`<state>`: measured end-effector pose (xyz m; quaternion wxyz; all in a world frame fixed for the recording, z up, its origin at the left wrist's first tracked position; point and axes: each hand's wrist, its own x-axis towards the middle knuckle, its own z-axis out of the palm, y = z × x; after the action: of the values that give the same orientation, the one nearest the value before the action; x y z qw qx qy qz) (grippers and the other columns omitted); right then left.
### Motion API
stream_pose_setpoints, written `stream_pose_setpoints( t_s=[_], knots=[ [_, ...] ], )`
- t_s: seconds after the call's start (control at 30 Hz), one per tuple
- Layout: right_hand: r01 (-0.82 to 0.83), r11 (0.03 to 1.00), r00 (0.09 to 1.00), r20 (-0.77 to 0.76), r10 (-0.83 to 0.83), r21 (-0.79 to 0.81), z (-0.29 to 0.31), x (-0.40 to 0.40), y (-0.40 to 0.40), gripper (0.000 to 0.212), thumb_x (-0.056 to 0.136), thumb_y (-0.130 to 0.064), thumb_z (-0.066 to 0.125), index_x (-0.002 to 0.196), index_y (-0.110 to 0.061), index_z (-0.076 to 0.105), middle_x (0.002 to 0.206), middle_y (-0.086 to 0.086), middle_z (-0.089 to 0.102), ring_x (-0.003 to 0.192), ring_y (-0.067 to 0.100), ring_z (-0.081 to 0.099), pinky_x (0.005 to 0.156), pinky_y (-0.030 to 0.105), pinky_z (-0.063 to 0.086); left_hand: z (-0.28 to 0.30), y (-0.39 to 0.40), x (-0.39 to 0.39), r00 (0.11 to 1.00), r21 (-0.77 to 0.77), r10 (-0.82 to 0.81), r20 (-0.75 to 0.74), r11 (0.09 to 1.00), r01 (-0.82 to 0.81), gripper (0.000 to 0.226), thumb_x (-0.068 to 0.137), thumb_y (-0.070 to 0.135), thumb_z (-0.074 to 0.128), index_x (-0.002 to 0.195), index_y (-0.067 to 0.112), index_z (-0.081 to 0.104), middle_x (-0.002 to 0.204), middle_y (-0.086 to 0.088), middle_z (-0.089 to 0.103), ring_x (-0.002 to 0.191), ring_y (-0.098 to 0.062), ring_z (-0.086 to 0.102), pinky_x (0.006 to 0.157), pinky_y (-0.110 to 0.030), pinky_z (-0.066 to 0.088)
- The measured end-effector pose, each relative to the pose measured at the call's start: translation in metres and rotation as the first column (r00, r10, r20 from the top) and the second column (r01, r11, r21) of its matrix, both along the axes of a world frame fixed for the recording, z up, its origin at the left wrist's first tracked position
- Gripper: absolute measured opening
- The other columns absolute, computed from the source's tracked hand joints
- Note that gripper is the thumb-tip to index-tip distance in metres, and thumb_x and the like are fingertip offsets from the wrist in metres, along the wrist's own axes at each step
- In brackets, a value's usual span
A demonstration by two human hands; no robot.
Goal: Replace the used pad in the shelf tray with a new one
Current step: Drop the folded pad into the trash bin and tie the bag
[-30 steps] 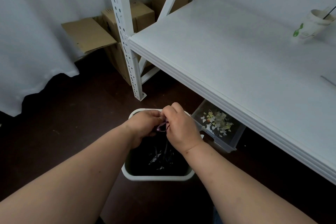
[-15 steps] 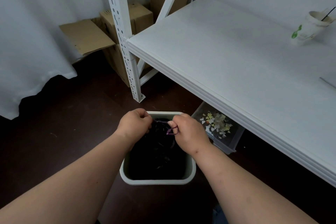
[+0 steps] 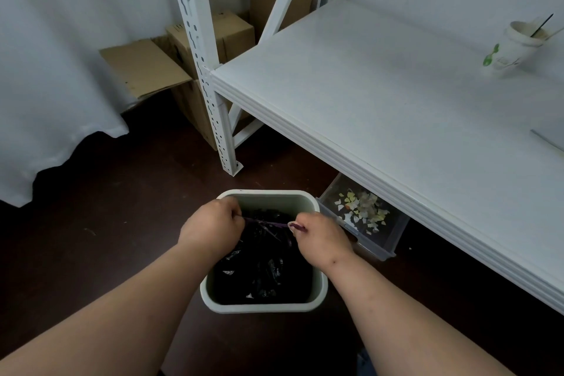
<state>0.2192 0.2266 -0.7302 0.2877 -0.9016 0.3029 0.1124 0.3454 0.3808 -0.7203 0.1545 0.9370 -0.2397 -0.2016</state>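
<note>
A pale green waste bin (image 3: 317, 299) stands on the dark floor, lined with a black bag (image 3: 262, 268). A purple drawstring (image 3: 268, 222) runs taut across the bag's mouth. My left hand (image 3: 213, 224) grips one end of it and my right hand (image 3: 320, 236) pinches the other end, both hands above the bin's far half. Under the white shelf (image 3: 396, 107) sits a clear plastic tray (image 3: 375, 249) holding scraps of paper. I see no pad.
The shelf's white perforated post (image 3: 204, 70) stands just beyond the bin. Cardboard boxes (image 3: 213, 40) lie behind it, against a white curtain (image 3: 45, 70). A paper cup (image 3: 512, 52) with a stick sits at the shelf's back right.
My hands have drawn apart over the bin, pulling the purple drawstring taut between them. The bag's mouth has gathered under the string.
</note>
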Motion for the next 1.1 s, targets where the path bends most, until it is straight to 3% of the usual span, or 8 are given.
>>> stream_pose_setpoints(
  t_s=[0.1, 0.2, 0.3, 0.53, 0.7, 0.83, 0.97, 1.1],
  knots=[
    [0.127, 0.984, 0.991, 0.021, -0.130, 0.122, 0.004, 0.005, -0.001, 0.031, 0.095, -0.039, 0.047, 0.074, -0.019, 0.059, 0.078, -0.002, 0.064, 0.078, 0.025, 0.062, 0.070, 0.036, 0.052, 0.003, -0.001, -0.001, 0.975, -0.146, 0.124, -0.184, 0.977, -0.152, 0.016, 0.088, 0.017, 0.047, 0.085, 0.022, 0.062, 0.077, -0.003, 0.064, 0.072, -0.023, 0.061, 0.065, -0.035, 0.052],
    [0.156, 0.979, 0.983, 0.072, -0.166, 0.129, 0.013, 0.011, -0.005, 0.033, 0.095, -0.038, 0.052, 0.074, -0.013, 0.060, 0.069, 0.000, 0.061, 0.075, 0.026, 0.062, 0.066, 0.033, 0.048, 0.002, 0.000, 0.002, 0.857, -0.275, 0.249, -0.450, 0.875, -0.399, 0.016, 0.089, 0.012, 0.048, 0.087, 0.019, 0.063, 0.079, -0.011, 0.063, 0.068, -0.025, 0.056, 0.064, -0.035, 0.049],
    [0.211, 0.971, 0.961, 0.157, -0.228, 0.115, 0.021, 0.014, -0.008, 0.017, 0.091, -0.041, 0.056, 0.088, -0.024, 0.058, 0.087, -0.005, 0.060, 0.082, 0.016, 0.058, 0.068, 0.027, 0.041, 0.007, -0.001, 0.005, 0.817, -0.308, 0.245, -0.522, 0.839, -0.448, 0.016, 0.089, 0.008, 0.050, 0.091, 0.021, 0.060, 0.085, -0.009, 0.061, 0.069, -0.023, 0.052, 0.063, -0.034, 0.044],
    [0.195, 0.980, 0.962, 0.201, -0.186, -0.028, 0.047, 0.019, -0.007, 0.026, 0.088, -0.039, 0.057, 0.106, -0.023, 0.049, 0.106, -0.003, 0.044, 0.097, 0.020, 0.053, 0.089, 0.042, 0.050, 0.033, -0.015, 0.006, 0.877, -0.372, 0.226, -0.424, 0.839, -0.397, 0.021, 0.092, 0.011, 0.048, 0.105, 0.023, 0.059, 0.099, -0.002, 0.063, 0.078, -0.019, 0.061, 0.074, -0.040, 0.055],
    [0.107, 0.994, 0.993, 0.058, -0.107, 0.014, 0.068, 0.028, -0.009, 0.061, 0.089, -0.041, 0.054, 0.145, -0.025, 0.034, 0.139, 0.004, 0.040, 0.126, 0.027, 0.045, 0.104, 0.048, 0.041, 0.056, -0.029, 0.008, 0.922, -0.363, 0.173, -0.346, 0.882, -0.302, 0.026, 0.089, 0.012, 0.051, 0.112, 0.023, 0.057, 0.105, 0.002, 0.061, 0.088, -0.014, 0.059, 0.071, -0.027, 0.051],
    [0.069, 0.997, 0.996, -0.061, -0.067, 0.029, 0.084, 0.031, -0.009, 0.065, 0.091, -0.040, 0.053, 0.149, -0.024, 0.028, 0.145, 0.005, 0.037, 0.132, 0.030, 0.039, 0.107, 0.049, 0.038, 0.073, -0.036, 0.010, 0.944, -0.327, 0.125, -0.304, 0.917, -0.227, 0.029, 0.089, 0.014, 0.056, 0.117, 0.020, 0.056, 0.098, 0.005, 0.061, 0.091, -0.015, 0.058, 0.077, -0.028, 0.046],
    [0.061, 0.998, 0.994, -0.091, -0.058, 0.026, 0.108, 0.029, -0.008, 0.062, 0.092, -0.037, 0.051, 0.148, -0.022, 0.029, 0.147, 0.006, 0.035, 0.134, 0.032, 0.036, 0.109, 0.048, 0.034, 0.095, -0.039, 0.012, 0.956, -0.269, 0.090, -0.279, 0.948, -0.168, 0.036, 0.089, 0.016, 0.058, 0.125, 0.020, 0.055, 0.113, 0.001, 0.059, 0.102, -0.018, 0.056, 0.086, -0.030, 0.047],
    [0.049, 0.998, 0.996, -0.080, -0.047, 0.025, 0.148, 0.027, -0.005, 0.063, 0.092, -0.038, 0.052, 0.148, -0.023, 0.028, 0.149, 0.007, 0.034, 0.137, 0.032, 0.032, 0.110, 0.050, 0.033, 0.136, -0.042, 0.010, 0.967, -0.227, 0.064, -0.245, 0.966, -0.121, 0.037, 0.088, 0.018, 0.057, 0.125, 0.019, 0.055, 0.113, 0.001, 0.058, 0.097, -0.015, 0.055, 0.079, -0.026, 0.043]
  ],
)
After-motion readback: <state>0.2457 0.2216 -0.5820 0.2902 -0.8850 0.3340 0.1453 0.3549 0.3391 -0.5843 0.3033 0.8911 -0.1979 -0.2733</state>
